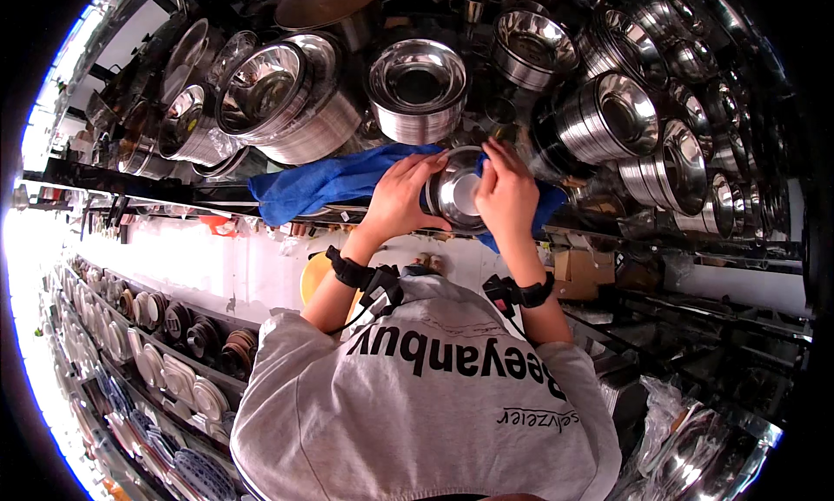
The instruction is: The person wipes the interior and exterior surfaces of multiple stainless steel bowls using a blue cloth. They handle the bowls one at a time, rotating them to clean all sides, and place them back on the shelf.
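A small shiny metal bowl (456,191) sits at the front edge of the shelf, between my two hands. My left hand (405,196) grips its left side, thumb low and fingers along the upper rim. A blue cloth (326,178) trails out to the left behind that hand and shows again on the right of the bowl. My right hand (509,191) is bent over the bowl's right side, with a bunched bit of the cloth under its fingers. The palm and fingers of the right hand hide part of the bowl.
Behind the bowl stands a tall stack of metal bowls (420,116). Wider stacked basins (300,123) are to the left, and tilted bowl stacks (606,123) to the right. Below are a yellow stool (315,276), a cardboard box (583,273) and racks of plates (176,377).
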Motion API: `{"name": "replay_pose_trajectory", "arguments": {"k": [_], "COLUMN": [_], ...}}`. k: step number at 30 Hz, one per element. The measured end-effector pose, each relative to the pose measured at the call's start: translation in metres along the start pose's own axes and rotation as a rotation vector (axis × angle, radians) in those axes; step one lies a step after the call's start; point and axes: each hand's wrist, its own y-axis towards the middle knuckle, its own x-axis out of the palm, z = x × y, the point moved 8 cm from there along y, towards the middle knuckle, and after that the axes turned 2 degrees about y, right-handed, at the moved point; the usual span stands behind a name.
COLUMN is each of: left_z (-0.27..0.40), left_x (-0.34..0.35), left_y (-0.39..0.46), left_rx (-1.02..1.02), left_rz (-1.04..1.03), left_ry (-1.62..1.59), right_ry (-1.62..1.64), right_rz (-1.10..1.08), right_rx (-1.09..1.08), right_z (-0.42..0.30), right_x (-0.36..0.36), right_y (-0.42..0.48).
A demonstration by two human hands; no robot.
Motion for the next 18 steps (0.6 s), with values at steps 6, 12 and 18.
{"name": "replay_pose_trajectory", "arguments": {"k": [6,12,18], "left_z": [0.002,0.009,0.025], "left_x": [-0.001,0.005,0.017], "left_y": [-0.002,0.007,0.02], "left_rx": [0.066,0.12,0.14], "left_rz": [0.062,-0.066,-0.132], "left_ry": [0.074,-0.06,-0.09], "right_ry": [-0.068,0.003,0.11], "right_rz": [-0.115,-0.202,-0.309], "right_rx": [-0.261,-0.388,-0.42], "right_z": [-0.048,-0.051,-0.034], "right_x": [0.028,0.017,-0.005], "right_y": [-0.018,-0.045,-0.057]}}
